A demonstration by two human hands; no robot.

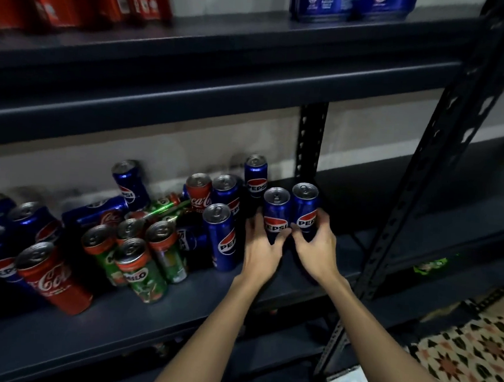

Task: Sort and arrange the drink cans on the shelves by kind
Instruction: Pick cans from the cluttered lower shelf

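Here both hands [292, 241] grip two upright Pepsi cans [291, 214] side by side.

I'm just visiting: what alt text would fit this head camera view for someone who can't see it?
Two bare hands, left hand and right hand, each grip an upright Pepsi can, left Pepsi can beside right Pepsi can, on a dark shelf. A mixed cluster of Pepsi, Coca-Cola and Milo cans crowds its left.

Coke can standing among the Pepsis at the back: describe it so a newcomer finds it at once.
On the lower shelf, look just left of the rear upright post. The Coca-Cola can stands upright near the back wall, the only red can among blue Pepsi cans there.
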